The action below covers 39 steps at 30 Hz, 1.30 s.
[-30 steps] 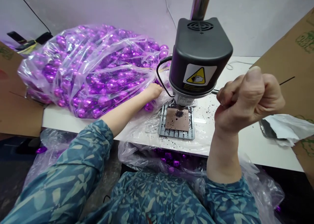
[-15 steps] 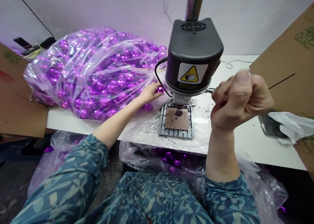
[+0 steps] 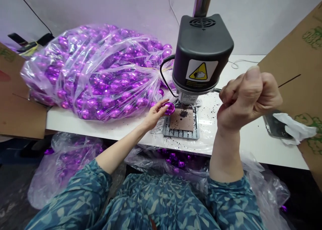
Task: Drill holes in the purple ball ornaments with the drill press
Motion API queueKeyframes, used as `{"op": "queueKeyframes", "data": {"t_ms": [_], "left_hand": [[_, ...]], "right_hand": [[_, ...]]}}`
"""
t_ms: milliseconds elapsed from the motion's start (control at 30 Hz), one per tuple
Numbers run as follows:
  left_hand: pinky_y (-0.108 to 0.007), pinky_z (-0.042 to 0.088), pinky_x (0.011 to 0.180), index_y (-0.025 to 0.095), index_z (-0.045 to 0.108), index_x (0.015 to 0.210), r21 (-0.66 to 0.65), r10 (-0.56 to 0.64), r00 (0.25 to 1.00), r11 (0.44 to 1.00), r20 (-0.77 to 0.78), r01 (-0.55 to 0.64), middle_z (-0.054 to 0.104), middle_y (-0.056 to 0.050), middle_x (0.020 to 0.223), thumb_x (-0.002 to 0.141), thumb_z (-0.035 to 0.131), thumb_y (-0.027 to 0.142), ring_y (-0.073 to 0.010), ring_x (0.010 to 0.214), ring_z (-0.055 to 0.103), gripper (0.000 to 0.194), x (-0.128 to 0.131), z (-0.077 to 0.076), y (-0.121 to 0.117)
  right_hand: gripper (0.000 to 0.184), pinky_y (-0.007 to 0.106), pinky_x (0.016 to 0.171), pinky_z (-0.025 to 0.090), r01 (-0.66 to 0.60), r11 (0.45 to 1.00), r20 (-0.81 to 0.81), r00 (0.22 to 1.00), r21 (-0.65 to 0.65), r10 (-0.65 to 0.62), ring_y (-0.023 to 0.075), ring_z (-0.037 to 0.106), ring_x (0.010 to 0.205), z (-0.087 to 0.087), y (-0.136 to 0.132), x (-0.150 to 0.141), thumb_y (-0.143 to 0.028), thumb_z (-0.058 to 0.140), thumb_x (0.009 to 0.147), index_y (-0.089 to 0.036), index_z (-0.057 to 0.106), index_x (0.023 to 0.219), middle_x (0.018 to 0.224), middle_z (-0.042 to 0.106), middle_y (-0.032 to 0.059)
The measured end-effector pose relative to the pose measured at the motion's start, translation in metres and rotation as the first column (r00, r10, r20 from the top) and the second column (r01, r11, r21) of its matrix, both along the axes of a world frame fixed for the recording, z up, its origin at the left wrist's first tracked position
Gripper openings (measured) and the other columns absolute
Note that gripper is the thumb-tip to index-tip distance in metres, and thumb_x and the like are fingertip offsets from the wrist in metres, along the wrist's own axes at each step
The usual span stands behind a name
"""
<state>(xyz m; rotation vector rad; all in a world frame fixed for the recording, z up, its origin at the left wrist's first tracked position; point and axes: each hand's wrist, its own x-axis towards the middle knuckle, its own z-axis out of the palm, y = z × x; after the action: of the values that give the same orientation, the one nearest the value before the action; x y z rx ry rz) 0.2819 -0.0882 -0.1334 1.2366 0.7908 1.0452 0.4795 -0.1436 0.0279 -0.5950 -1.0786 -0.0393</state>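
Note:
My left hand (image 3: 154, 114) pinches a shiny purple bead (image 3: 169, 108) just left of the grey drill base plate (image 3: 181, 133), which carries a brown pad (image 3: 181, 120) with dark shavings. Above it sits the black head of the small bench drill (image 3: 202, 52) on a steel column. My right hand (image 3: 248, 97) is a raised fist closed round the drill's thin lever, right of the head. A big clear plastic bag of purple beads (image 3: 95, 72) lies on the white table (image 3: 251, 146) to the left.
Cardboard flaps stand at the far left (image 3: 15, 99) and far right (image 3: 299, 69). A phone (image 3: 273, 127) with white plastic over it lies at right. Another plastic bag with purple beads (image 3: 173, 159) hangs below the table's front edge. Dark shavings dot the table.
My left hand drew out of the bag's mouth with a purple bead and moved down and right to the edge of the drill plate. The right fist stayed on the lever.

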Motion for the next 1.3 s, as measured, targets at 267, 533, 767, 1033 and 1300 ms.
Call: {"op": "queueKeyframes", "data": {"t_ms": [267, 533, 767, 1033, 1300], "left_hand": [[-0.045, 0.051, 0.109, 0.018, 0.064, 0.126, 0.021, -0.006, 1.000, 1.000, 0.008, 0.006, 0.073, -0.010, 0.118, 0.075, 0.089, 0.042, -0.0227, 0.111, 0.069, 0.062, 0.022, -0.024, -0.006], [-0.049, 0.054, 0.108, 0.019, 0.061, 0.126, 0.110, -0.100, 0.995, 0.989, 0.013, 0.098, 0.072, -0.012, 0.125, 0.074, 0.090, 0.044, -0.0258, 0.115, 0.071, 0.065, 0.034, -0.036, 0.001], [-0.052, 0.053, 0.109, 0.020, 0.057, 0.126, 0.240, -0.124, 0.989, 0.960, -0.084, 0.141, 0.071, -0.013, 0.123, 0.075, 0.088, 0.047, -0.0275, 0.117, 0.070, 0.065, 0.042, -0.042, 0.001], [-0.049, 0.050, 0.111, 0.020, 0.055, 0.126, 0.344, -0.057, 0.985, 0.933, -0.160, 0.109, 0.064, -0.013, 0.130, 0.080, 0.084, 0.048, -0.0266, 0.122, 0.064, 0.061, 0.043, -0.042, -0.014], [-0.047, 0.051, 0.108, 0.019, 0.054, 0.124, 0.325, -0.002, 0.991, 0.945, -0.132, 0.045, 0.064, -0.015, 0.130, 0.082, 0.082, 0.046, -0.0265, 0.120, 0.064, 0.057, 0.053, -0.042, -0.025]], "right_hand": [[0.045, 0.018, 0.043, 0.025, -0.053, 0.998, 0.008, 0.999, 0.018, 0.053, -0.0001, 0.033, 0.037, -0.001, 0.001, 0.000, -0.029, 0.056, 0.095, -0.019, 0.032, 0.059, 0.045, 0.033, -0.0094], [0.044, 0.019, 0.042, 0.025, 0.057, 0.998, 0.077, 0.996, -0.033, -0.054, -0.0003, 0.030, 0.039, 0.000, -0.003, -0.003, -0.033, 0.051, 0.097, -0.022, 0.025, 0.063, 0.048, 0.027, -0.0085], [0.044, 0.025, 0.039, 0.024, 0.073, 0.996, 0.066, 0.995, -0.044, -0.070, 0.0031, 0.029, 0.037, 0.001, -0.004, -0.004, -0.033, 0.052, 0.097, -0.023, 0.026, 0.063, 0.047, 0.029, -0.0074], [0.045, 0.026, 0.039, 0.024, -0.008, 1.000, 0.016, 1.000, -0.014, 0.008, 0.0038, 0.030, 0.036, 0.001, -0.005, -0.003, -0.030, 0.057, 0.094, -0.021, 0.029, 0.060, 0.046, 0.028, -0.0069], [0.046, 0.021, 0.040, 0.024, 0.019, 0.999, 0.008, 1.000, -0.027, -0.019, 0.0016, 0.031, 0.037, -0.002, -0.007, -0.004, -0.033, 0.057, 0.094, -0.021, 0.029, 0.061, 0.046, 0.029, -0.0081]]}}
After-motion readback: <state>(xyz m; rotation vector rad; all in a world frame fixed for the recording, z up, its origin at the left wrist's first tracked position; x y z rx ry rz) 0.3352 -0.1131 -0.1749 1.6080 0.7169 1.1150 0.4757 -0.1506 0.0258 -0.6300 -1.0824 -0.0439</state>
